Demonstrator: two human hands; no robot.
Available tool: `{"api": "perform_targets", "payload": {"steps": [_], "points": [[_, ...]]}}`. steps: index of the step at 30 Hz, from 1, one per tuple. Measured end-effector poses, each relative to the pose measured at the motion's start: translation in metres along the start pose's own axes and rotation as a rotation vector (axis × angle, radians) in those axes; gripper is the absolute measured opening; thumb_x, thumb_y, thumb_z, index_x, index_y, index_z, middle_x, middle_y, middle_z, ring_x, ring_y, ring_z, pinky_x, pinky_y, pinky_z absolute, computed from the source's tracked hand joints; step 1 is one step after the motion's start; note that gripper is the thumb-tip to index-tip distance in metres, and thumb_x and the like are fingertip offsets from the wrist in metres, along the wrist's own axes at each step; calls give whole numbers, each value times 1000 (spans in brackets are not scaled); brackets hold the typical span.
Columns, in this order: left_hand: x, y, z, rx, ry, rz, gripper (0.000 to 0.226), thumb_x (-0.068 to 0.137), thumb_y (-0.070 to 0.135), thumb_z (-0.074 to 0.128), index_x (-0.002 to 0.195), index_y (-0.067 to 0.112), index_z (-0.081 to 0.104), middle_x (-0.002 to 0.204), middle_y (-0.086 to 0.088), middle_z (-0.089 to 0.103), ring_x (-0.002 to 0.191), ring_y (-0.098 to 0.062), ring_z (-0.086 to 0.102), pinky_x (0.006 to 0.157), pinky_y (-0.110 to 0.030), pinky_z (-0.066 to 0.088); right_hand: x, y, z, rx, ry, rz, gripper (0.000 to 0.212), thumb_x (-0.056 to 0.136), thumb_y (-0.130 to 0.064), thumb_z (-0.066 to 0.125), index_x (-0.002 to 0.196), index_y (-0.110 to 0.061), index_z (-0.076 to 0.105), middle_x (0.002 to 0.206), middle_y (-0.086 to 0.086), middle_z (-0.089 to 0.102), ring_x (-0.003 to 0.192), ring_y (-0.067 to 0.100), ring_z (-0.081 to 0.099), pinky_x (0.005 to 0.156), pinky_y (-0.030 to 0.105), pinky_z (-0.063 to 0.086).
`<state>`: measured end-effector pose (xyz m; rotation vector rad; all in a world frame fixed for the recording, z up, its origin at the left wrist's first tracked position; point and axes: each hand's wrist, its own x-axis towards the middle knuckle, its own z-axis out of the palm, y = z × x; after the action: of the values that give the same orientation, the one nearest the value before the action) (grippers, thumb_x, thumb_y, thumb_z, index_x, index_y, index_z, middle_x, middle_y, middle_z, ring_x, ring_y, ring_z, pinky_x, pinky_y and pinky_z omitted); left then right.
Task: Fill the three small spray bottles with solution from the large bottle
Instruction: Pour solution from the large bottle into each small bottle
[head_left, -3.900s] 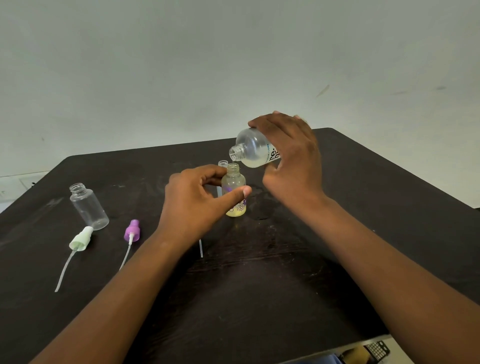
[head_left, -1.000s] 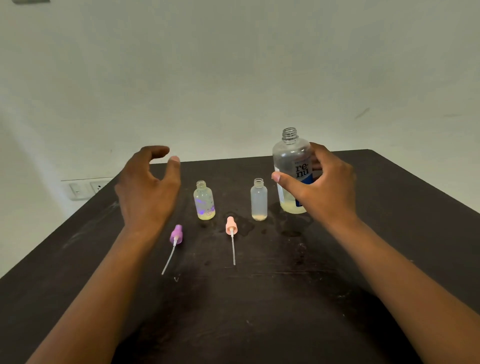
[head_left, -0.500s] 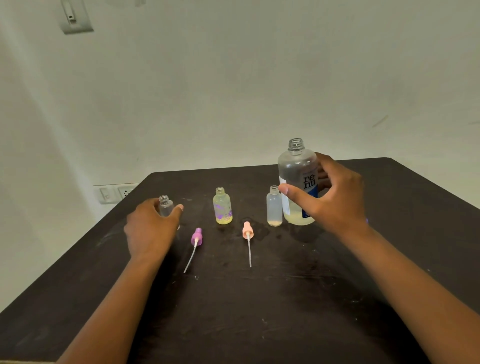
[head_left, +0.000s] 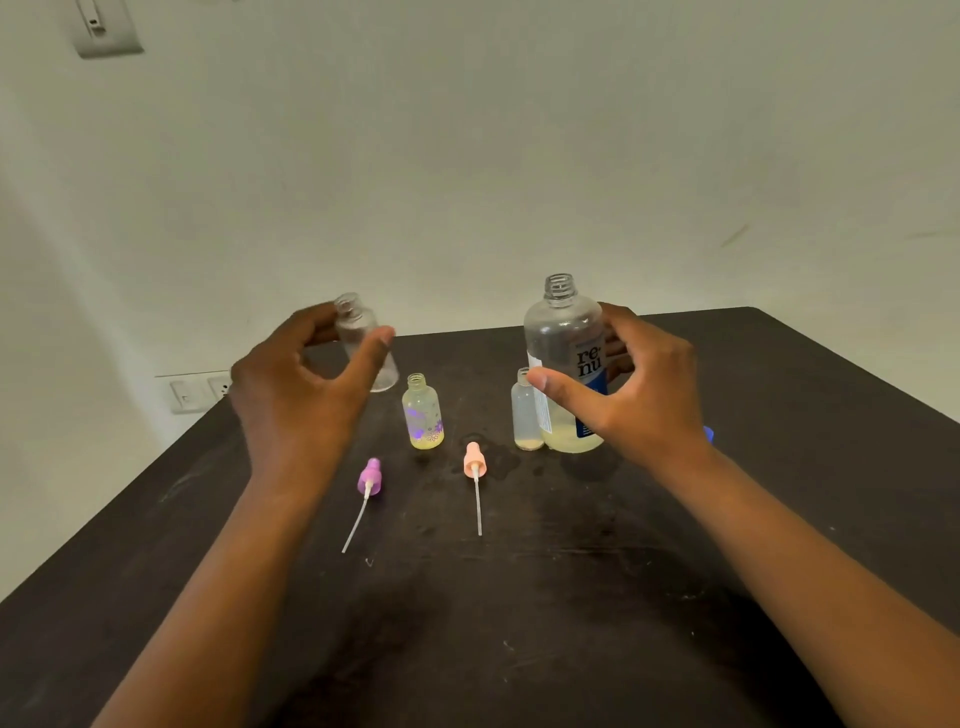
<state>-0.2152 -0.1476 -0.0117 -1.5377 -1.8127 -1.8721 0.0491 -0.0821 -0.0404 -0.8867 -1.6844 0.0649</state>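
Solution, pale yellow, is sitting low in the large bottle (head_left: 565, 364), which is standing uncapped on the dark table (head_left: 779, 467) at the far right of the row. The right hand (head_left: 631, 384) is curling round it from the right, thumb across the front and fingers behind the label. The left hand (head_left: 296, 384) is holding the clear empty spray bottle (head_left: 366, 343) off the table at the far left, pinching it between thumb and fingers, neck tilting slightly left. Between the hands, the flowered spray bottle (head_left: 423, 413) and the frosted spray bottle (head_left: 525, 415) are standing upright and open, each showing a little yellow liquid; the frosted one is sitting just beside the large bottle. Nearer, the purple sprayer top (head_left: 369, 475) and the peach sprayer top (head_left: 475, 461) are lying flat, tubes pointing toward the near edge. A wet patch is showing round the peach one.
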Motion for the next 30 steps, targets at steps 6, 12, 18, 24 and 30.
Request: {"api": "perform_targets", "payload": {"steps": [6, 12, 18, 24, 30], "points": [[-4, 42, 47, -270, -225, 118, 37, 80, 49, 87, 108, 27, 80, 88, 16, 78, 46, -3, 42, 53, -14, 37, 10, 11, -13, -145, 189, 51, 65, 76, -74, 74, 114, -22, 66, 101, -10, 71, 84, 10, 68, 69, 34, 60], [-23, 45, 90, -430, -406, 99, 35, 74, 49, 90, 100, 26, 82, 86, 12, 79, 48, -3, 39, 50, -14, 33, 11, 24, -10, -283, 152, 46, 73, 73, -75, 75, 120, -21, 62, 110, -6, 70, 94, 15, 68, 72, 41, 60], [-47, 31, 100, -419, -483, 138, 32, 75, 47, 89, 102, 29, 82, 83, 18, 78, 47, -3, 43, 50, -16, 35, 13, 35, -6, -275, 76, 66, 75, 72, -52, 88, 134, -25, 57, 123, -7, 67, 109, 18, 66, 91, 52, 56], [-55, 28, 102, -259, -497, 216, 30, 75, 51, 88, 99, 36, 77, 69, 28, 64, 55, 8, 55, 54, -7, 38, 12, 36, -6, -284, 54, 97, 85, 72, -32, 93, 145, -21, 53, 134, -1, 64, 121, 22, 61, 104, 52, 50], [-58, 23, 103, -219, -503, 243, 36, 76, 48, 89, 105, 28, 81, 77, 26, 67, 60, 14, 56, 58, -5, 36, 10, 38, -3, -375, -6, 15, 73, 70, -28, 91, 135, -21, 57, 126, -1, 65, 113, 21, 63, 98, 46, 51]]}}
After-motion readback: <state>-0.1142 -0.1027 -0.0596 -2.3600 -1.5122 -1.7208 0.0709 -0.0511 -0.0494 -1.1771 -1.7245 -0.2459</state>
